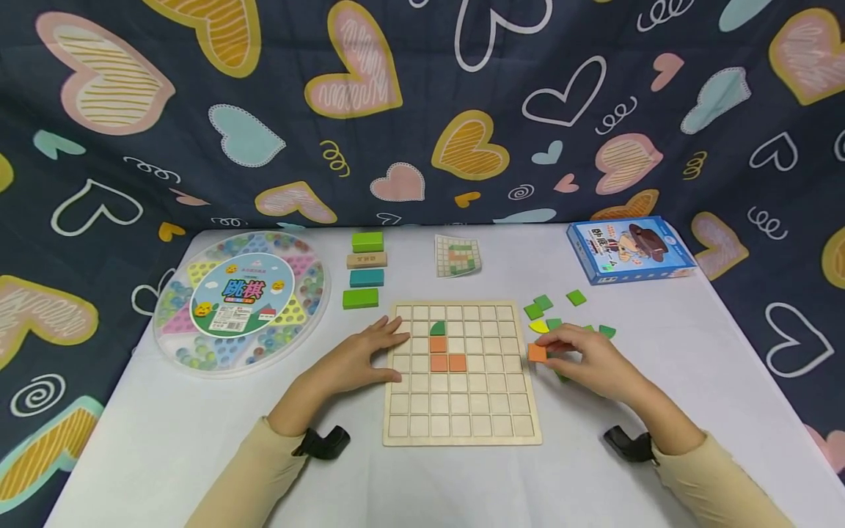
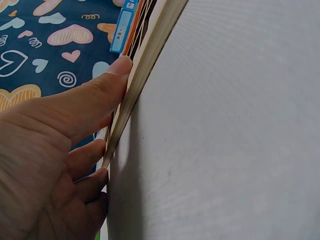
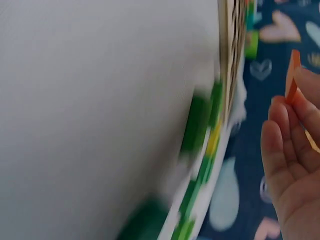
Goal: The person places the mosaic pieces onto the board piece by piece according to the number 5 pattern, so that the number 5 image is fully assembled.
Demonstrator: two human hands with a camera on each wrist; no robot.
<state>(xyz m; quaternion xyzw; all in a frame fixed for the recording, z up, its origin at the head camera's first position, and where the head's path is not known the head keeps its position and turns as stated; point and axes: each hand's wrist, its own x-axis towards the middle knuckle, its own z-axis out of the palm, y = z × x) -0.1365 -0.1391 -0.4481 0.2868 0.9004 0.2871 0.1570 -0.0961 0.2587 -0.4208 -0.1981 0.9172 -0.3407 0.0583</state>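
In the centre of the head view, the wooden grid board (image 1: 462, 372) holds only four tiles, three orange and one green, so most cells appear unfilled. The left hand (image 1: 359, 358) lies flat, steadying the board's left edge; the right hand (image 1: 584, 359) pinches an orange tile (image 1: 537, 353) just right of the board. The right wrist view alone shows that tile edge-on between the fingertips (image 3: 300, 100); the head view alone shows the pattern card (image 1: 457, 256) at upper centre of the worktop (image 1: 264, 455).

Bright, even light in the head view; both wrist views are soft and close.

The head view is sharp, with only faint shadows under the left hand (image 1: 356, 359) and right hand (image 1: 587, 359), and the table edge (image 1: 462, 227) beyond them bows slightly. The left wrist view shows a soft shadow beside the board edge (image 2: 135, 95). The right wrist view is blurred: the green pieces (image 3: 197, 125) left of the fingers (image 3: 282, 150) smear.
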